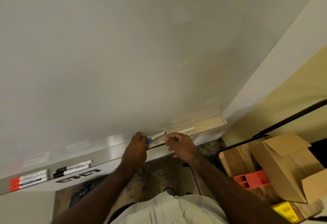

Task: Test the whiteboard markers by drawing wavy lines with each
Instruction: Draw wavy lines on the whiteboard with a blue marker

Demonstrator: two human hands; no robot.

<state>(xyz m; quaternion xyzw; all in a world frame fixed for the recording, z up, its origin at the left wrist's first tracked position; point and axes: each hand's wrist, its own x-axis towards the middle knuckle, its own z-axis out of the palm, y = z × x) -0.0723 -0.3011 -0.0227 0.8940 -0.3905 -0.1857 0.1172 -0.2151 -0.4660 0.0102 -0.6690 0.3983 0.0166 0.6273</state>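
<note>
1. At the far left of the whiteboard ledge [109, 154] lie three red-capped markers [29, 179], side by side and touching, caps pointing left.
2. Just to their right lie black-capped markers [72, 169], at least two, packed close together, with two dark flat holders [79, 175] on the ledge's front edge beside them.
3. The whiteboard [123, 55] fills the upper part of the view; its surface looks bare, with no lines on it that I can make out.
4. The left hand [137, 146] reaches to the ledge near the middle, its fingers curled round the capped end of a blue marker [156, 136], which tilts up and to the right off the ledge.
5. Another marker [156, 144] lies flat on the ledge, between the two hands and just below the blue one.
6. The right hand [180, 145] sits just right of it, fingers curled; thumb and forefinger seem to pinch something small at its end, but blur hides whether it is a cap or the marker itself, so I cannot tell its hold.
7. Farther right on the ledge lies a white marker [185, 129], near the ledge's end.
8. At the right, below the ledge, stands a cardboard box [276, 169] on wooden boards, with a red plastic piece [251, 179] and a yellow one [286, 212] beside it.
</note>
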